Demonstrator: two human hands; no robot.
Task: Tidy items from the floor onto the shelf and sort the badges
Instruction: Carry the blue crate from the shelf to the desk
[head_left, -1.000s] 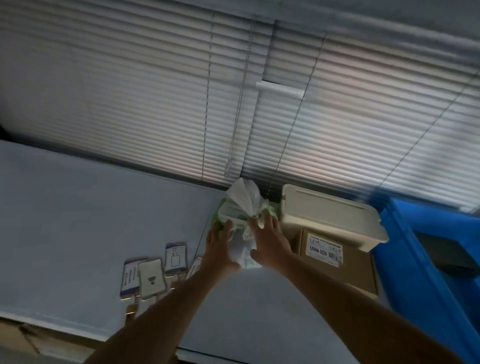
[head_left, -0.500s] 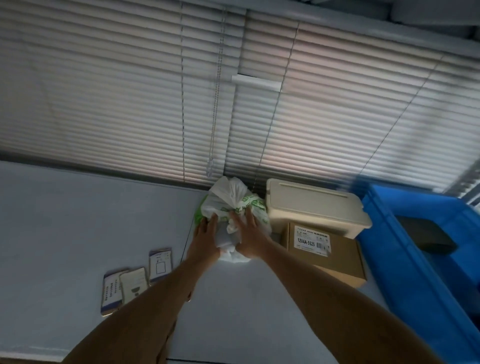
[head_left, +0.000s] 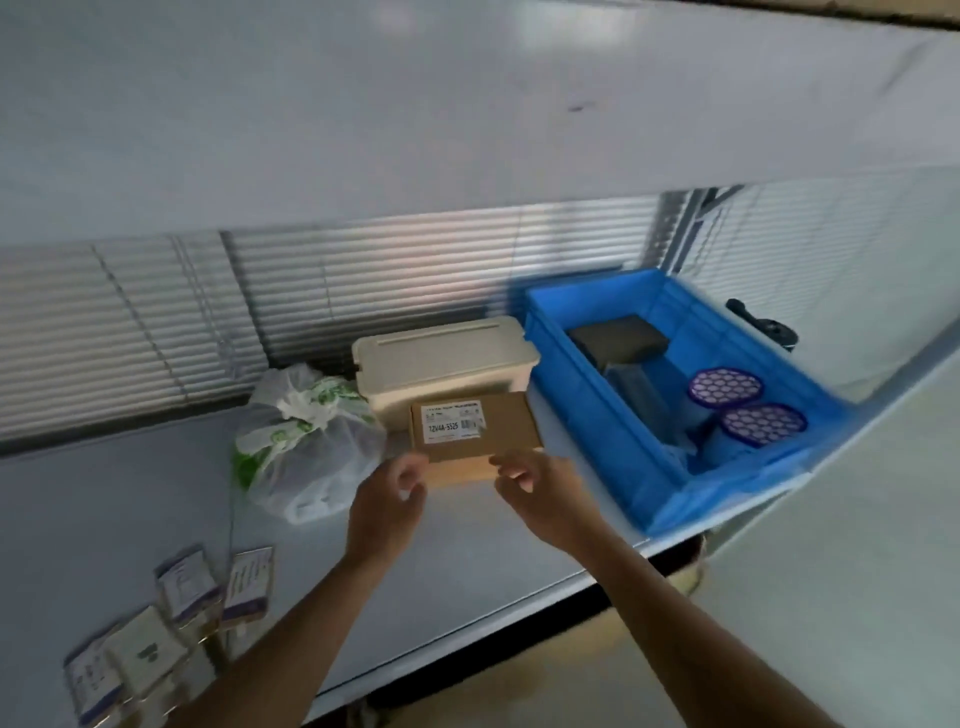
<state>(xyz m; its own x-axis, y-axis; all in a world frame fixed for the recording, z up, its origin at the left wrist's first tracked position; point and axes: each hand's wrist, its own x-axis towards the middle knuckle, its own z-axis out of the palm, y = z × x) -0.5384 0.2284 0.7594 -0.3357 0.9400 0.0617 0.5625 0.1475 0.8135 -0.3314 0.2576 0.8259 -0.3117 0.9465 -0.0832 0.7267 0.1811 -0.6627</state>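
Observation:
A knotted white plastic bag with green print (head_left: 306, 441) rests on the grey shelf (head_left: 130, 509), just left of a beige lidded box (head_left: 441, 369). A brown cardboard box with a white label (head_left: 475, 434) lies in front of the beige box. My left hand (head_left: 387, 501) and my right hand (head_left: 540, 491) hover just in front of the cardboard box, fingers loosely curled, holding nothing. Several badges in clear holders (head_left: 171, 629) lie scattered at the shelf's front left.
A blue plastic crate (head_left: 587, 415) stands at the right of the shelf, holding dark blocks and two purple round filters (head_left: 724, 387). An upper shelf board (head_left: 467, 104) overhangs the scene. Window blinds (head_left: 130, 322) close the back. The floor shows below the shelf's front edge.
Both hands have let go of the plastic bag and pulled back to the right, in front of the cardboard box. The view has swung right and down.

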